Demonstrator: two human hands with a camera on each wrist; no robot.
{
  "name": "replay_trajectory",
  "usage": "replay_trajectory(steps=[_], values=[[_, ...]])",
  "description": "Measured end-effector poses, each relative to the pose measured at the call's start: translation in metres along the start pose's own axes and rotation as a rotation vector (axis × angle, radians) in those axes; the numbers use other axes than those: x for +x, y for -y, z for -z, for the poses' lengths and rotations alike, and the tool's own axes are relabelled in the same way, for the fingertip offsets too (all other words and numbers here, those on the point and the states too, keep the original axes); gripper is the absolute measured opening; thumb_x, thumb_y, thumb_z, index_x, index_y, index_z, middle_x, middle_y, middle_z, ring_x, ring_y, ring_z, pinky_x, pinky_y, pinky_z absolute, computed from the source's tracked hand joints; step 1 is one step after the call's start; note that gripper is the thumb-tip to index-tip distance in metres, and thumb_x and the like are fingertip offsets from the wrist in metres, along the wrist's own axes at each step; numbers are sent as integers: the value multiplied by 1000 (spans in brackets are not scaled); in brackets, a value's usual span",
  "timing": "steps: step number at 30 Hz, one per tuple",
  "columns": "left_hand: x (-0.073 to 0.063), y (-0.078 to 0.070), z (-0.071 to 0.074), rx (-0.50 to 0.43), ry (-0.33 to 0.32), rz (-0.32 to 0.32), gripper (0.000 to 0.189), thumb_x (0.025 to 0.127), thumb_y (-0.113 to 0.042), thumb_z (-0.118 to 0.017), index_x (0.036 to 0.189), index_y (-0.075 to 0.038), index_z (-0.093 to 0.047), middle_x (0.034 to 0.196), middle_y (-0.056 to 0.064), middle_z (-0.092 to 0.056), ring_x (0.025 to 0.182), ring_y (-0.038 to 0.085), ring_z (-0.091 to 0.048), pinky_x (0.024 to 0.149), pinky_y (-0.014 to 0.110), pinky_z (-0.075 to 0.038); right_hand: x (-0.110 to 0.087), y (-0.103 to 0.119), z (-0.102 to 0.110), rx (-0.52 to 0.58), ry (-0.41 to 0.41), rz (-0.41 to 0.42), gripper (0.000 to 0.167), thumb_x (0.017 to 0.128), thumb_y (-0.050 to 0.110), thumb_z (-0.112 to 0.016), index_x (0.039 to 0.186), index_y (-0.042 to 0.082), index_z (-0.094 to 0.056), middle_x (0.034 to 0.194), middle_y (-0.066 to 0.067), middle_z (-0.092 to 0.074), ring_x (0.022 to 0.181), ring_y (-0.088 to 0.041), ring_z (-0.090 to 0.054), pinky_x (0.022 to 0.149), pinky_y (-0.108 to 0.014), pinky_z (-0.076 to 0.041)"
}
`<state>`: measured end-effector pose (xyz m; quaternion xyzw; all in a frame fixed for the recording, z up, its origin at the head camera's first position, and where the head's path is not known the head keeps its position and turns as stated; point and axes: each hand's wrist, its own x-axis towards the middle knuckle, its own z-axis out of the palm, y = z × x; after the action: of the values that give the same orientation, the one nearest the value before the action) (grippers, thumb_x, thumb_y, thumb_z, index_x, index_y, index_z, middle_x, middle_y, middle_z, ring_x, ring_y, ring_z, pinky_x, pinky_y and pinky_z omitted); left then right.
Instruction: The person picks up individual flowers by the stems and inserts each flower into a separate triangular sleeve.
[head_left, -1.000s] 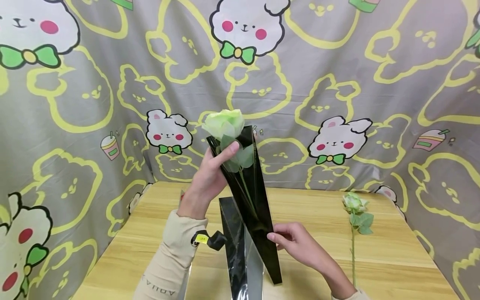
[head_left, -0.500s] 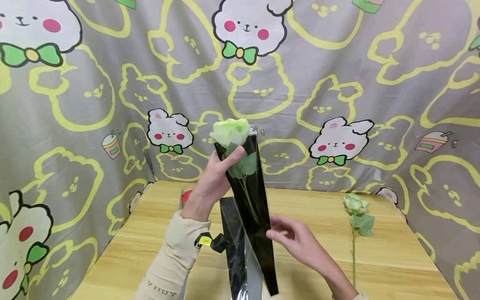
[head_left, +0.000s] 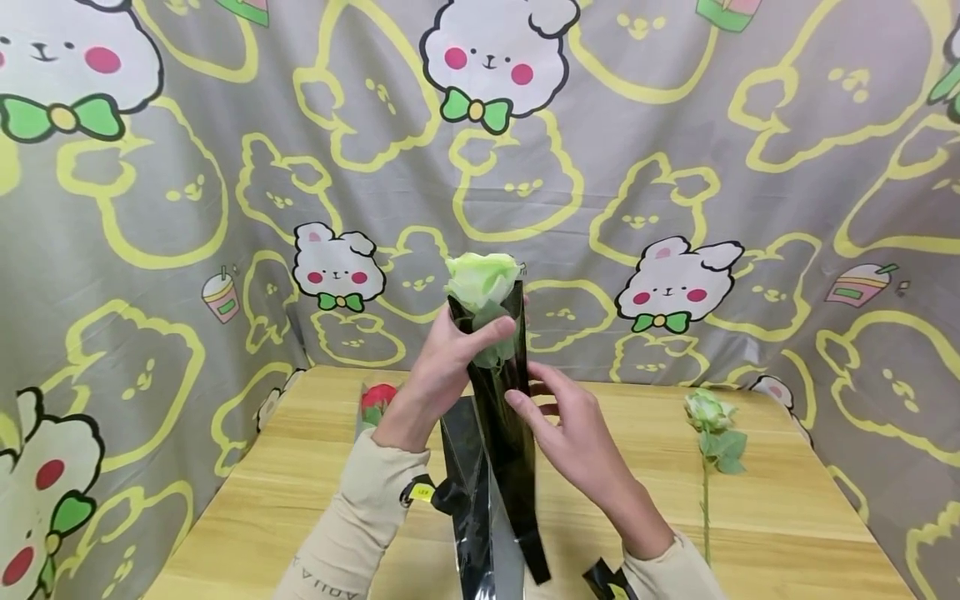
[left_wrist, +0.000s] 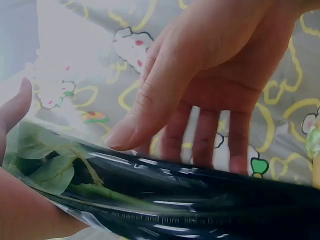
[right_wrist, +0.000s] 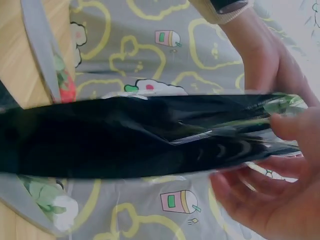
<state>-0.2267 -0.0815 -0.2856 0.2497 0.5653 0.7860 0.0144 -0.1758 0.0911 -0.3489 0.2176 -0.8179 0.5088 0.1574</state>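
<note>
Fitting a pale green rose (head_left: 486,279) into a black sleeve (head_left: 512,475) appears to be the step in hand. The black sleeve is held above the desk (head_left: 787,500), slightly tilted, its narrow end leaning right; whether that end touches anything below cannot be told. The bloom stands clear of the mouth, with leaves and stem visible inside; printed lettering runs along the film in the left wrist view. The left hand (head_left: 442,360) is clamped on the black sleeve just below the bloom, thumb across the front. The right hand (head_left: 572,433) is at the right edge, thumb in front and apart from loosely extended fingers behind; firm contact is not established. A spare sleeve (head_left: 467,500) lies on the desk, a red rose (head_left: 379,400) lies beyond the left wrist, and an unwrapped rose (head_left: 711,410) lies well apart at the right. In this inspector's judgement, the next move calls for a steady upper hold while the right hand settles the film around the leaves, sparing the petals.
</note>
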Motion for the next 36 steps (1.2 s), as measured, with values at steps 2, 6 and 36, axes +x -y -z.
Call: replay_trajectory(steps=[2, 6, 36], values=[[-1, -2, 1, 44, 2, 7, 60, 87, -17, -83, 139, -14, -53, 129, 17, -62, 114, 30, -59, 98, 38, -47, 2, 0, -2, 7, 36, -27, 39, 101, 33, -68, 137, 20, -61, 130, 5, -64, 112, -18, -66, 85, -37, -59], [-3, -3, 2, 109, 24, 11, 57, 89, -13, -77, 140, -16, -53, 130, 15, -60, 115, 29, -57, 102, 42, -44, 2, 0, -6, 6, 68, -39, 38, 100, 26, -70, 136, 18, -60, 130, 1, -64, 112, -21, -66, 85, -37, -59], [-7, 2, 7, -18, 166, -21, 78, 86, -42, -84, 147, -9, -48, 137, 15, -62, 126, 30, -57, 105, 40, -44, 1, -1, 0, -25, 174, -45, 42, 103, 13, -64, 142, 13, -48, 131, -5, -62, 111, -22, -64, 87, -39, -58]])
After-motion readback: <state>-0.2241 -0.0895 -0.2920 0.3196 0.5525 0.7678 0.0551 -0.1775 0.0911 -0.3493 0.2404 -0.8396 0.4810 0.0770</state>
